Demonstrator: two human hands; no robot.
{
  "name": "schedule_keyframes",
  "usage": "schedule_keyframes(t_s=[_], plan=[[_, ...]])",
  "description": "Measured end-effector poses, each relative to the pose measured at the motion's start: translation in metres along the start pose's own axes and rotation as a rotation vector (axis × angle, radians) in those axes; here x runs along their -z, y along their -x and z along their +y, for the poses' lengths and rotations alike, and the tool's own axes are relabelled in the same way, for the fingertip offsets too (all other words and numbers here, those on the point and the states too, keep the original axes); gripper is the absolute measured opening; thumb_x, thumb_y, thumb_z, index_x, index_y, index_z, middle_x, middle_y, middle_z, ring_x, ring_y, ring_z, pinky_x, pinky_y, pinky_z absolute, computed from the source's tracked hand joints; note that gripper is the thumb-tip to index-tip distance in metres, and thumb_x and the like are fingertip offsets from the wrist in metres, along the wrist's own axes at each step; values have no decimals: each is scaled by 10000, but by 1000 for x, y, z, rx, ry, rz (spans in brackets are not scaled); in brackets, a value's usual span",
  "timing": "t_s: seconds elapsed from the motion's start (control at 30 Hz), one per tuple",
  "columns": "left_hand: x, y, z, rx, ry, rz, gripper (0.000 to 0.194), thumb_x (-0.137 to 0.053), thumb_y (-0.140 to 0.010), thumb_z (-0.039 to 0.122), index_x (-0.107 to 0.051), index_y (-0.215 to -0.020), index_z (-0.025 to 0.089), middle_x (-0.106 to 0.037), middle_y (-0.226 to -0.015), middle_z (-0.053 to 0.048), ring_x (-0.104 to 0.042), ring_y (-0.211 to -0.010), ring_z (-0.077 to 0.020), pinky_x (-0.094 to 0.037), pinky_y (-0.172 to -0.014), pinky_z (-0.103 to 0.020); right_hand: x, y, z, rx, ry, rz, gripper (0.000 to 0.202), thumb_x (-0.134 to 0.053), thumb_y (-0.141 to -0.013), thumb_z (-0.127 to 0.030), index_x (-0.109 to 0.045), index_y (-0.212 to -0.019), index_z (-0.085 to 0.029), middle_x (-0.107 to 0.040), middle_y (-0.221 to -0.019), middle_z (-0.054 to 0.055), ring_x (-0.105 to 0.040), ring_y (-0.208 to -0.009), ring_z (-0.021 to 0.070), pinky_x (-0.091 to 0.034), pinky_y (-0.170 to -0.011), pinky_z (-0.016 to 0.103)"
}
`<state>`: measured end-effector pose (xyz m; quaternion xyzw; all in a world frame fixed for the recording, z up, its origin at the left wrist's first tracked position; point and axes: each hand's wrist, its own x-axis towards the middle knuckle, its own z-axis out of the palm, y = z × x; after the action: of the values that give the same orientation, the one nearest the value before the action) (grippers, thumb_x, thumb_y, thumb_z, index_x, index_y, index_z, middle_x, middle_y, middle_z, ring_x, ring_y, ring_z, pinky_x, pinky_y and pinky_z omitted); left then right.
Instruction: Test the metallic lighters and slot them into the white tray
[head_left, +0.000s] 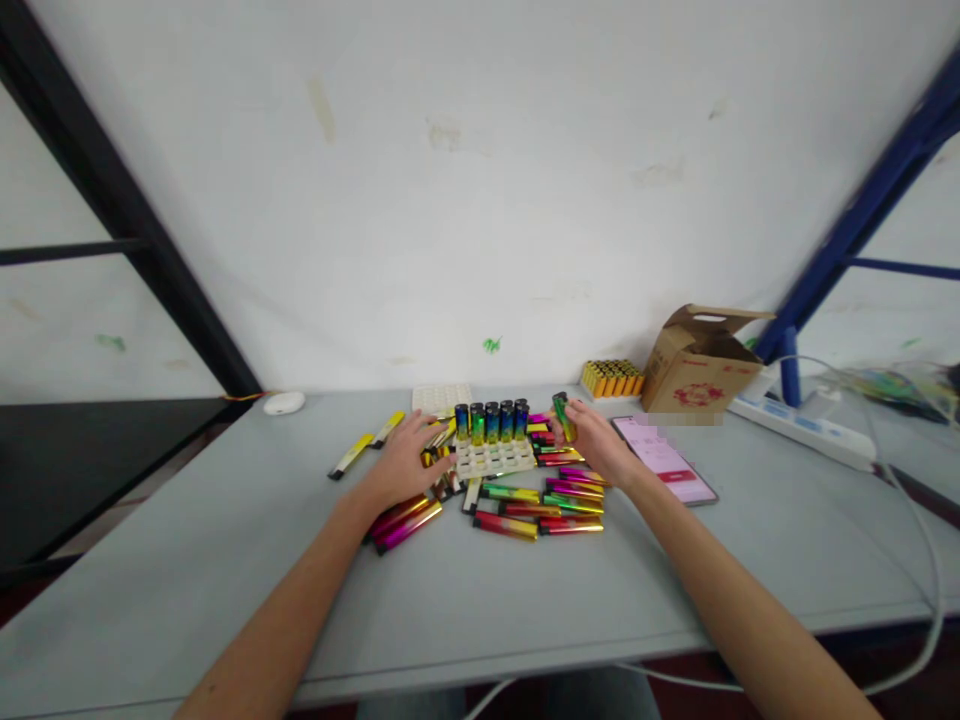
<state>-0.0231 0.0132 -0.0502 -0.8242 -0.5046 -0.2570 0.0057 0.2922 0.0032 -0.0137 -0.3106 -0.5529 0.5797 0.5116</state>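
A white holder tray with rows of holes stands at the middle of the table. Several blue and green lighters stand upright in its back rows, while the front holes show bare. My right hand, just right of the tray, pinches a green lighter held upright. My left hand lies at the tray's left with fingers and thumb apart, over some gold lighters that it partly hides. Loose red, green and magenta lighters lie in front of the tray and to its right.
Another white tray lies behind by the wall. A block of orange batteries or lighters stands near an open cardboard box. A phone, a power strip with cables, and a white case are also on the table.
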Motion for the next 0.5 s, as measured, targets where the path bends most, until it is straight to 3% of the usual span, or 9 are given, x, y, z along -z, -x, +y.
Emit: schedule_keyframes(t_s=[0.17,0.33,0.5], plan=[[2,-1,2,-20,7,-12,536,-538,-829,518,-637,-1196,141,-570,-1303,-169,-422,-1306,-361,-351,-1077,-551,-15,-2,-7,-89,-248,57,490,-534,-778,-668,-501,-620,-206,-457,-563,-25,-441,-546,119,-406,-538,241],[2,-2,2,-42,65,-9,520,-545,-826,515,-657,-1162,136,-581,-1297,-169,-447,-1293,-337,-362,-1083,-522,-25,-13,-16,-158,-345,88,499,-484,-812,-628,-421,-548,-209,-402,-500,-29,-399,-488,117,-368,-480,238],[1,-2,2,-47,81,25,475,-491,-861,533,-699,-1079,166,-620,-1251,-150,-492,-1250,-313,-383,-1065,-526,-28,-32,-19,-232,-357,85,520,-399,-820,-621,-343,-505,-211,-260,-432,-65,-258,-386,88,-248,-392,206]])
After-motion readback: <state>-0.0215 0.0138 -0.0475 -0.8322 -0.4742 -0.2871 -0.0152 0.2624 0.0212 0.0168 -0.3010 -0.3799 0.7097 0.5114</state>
